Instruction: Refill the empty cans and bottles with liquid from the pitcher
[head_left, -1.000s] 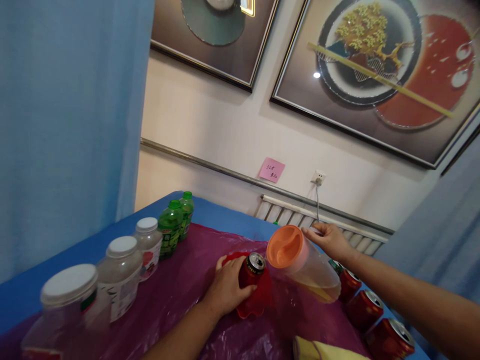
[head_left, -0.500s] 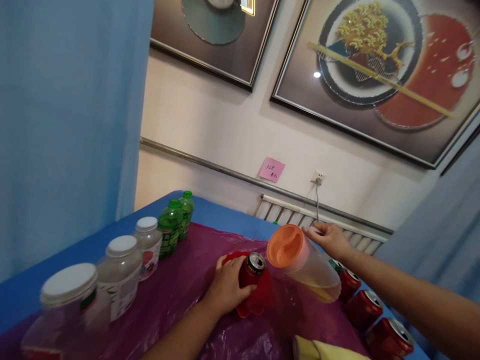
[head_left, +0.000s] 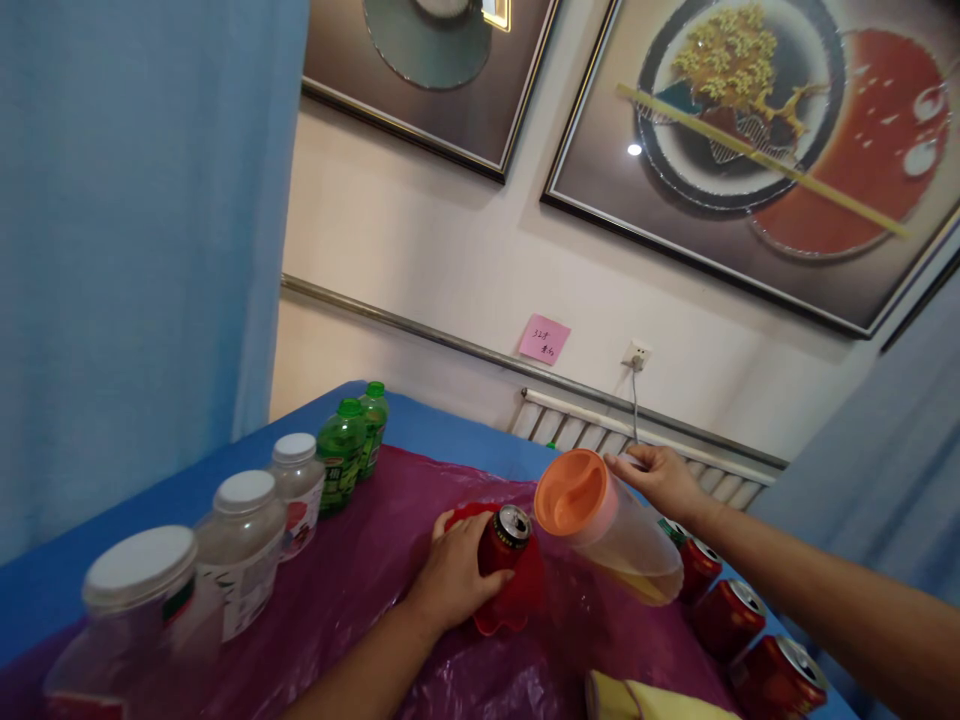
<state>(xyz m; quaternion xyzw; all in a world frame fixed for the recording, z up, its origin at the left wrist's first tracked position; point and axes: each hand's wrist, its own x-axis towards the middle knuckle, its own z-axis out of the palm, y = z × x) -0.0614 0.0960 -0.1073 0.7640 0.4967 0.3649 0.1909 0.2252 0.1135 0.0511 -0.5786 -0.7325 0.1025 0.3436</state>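
Observation:
My left hand [head_left: 459, 570] is wrapped round a red drink can [head_left: 501, 548] with an opened silver top. The can stands upright over a red scalloped dish [head_left: 531, 585]. In my right hand [head_left: 660, 480] is the handle of a clear plastic pitcher [head_left: 637, 540] with an orange lid [head_left: 572, 492]. The pitcher tilts left, its lid close beside the can's top, and some yellowish liquid lies along its lower side. Whether any liquid is coming out, I cannot make out.
On the left stand several white-capped jars [head_left: 241, 560] and two green bottles [head_left: 341, 455]. Several cans [head_left: 727, 618] line the right edge. A yellow cloth [head_left: 652, 698] lies at the front on purple plastic sheeting [head_left: 337, 590]. Behind the table is a radiator [head_left: 574, 425].

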